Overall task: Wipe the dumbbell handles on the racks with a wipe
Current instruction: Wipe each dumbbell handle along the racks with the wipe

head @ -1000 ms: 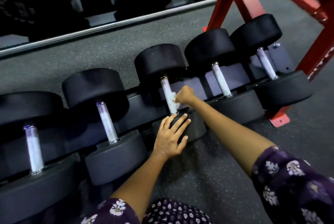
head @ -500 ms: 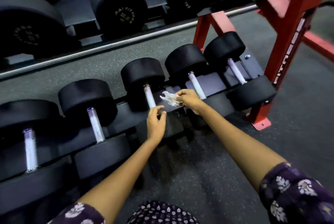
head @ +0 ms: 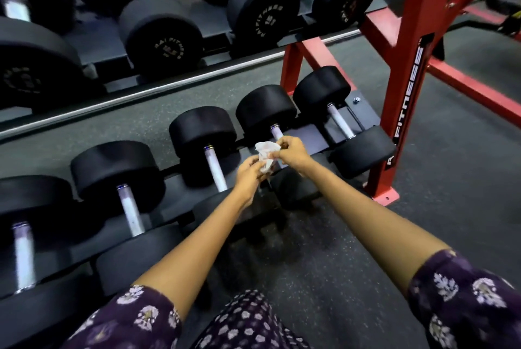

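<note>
A crumpled white wipe (head: 265, 155) is held between both hands above the bottom rack. My left hand (head: 249, 178) pinches its lower end and my right hand (head: 291, 152) pinches its upper right side. Several black dumbbells lie in a row on the low rack (head: 313, 134). Their pale metal handles show at the centre dumbbell handle (head: 215, 169), the left dumbbell handle (head: 129, 212) and the far right dumbbell handle (head: 339, 120). Both hands hover in front of the fourth dumbbell handle (head: 276, 131), which they partly hide. Neither hand touches a dumbbell.
A red rack upright (head: 406, 72) with a bolted foot (head: 386, 196) stands right of my hands. The upper shelf (head: 214, 24) carries several larger black dumbbells. Speckled dark rubber floor (head: 310, 264) lies under my arms.
My right hand lifted the wipe off the centre dumbbell handle and moved right. My left hand left the dumbbell head and took hold of the wipe. The view rose and pulled back.
</note>
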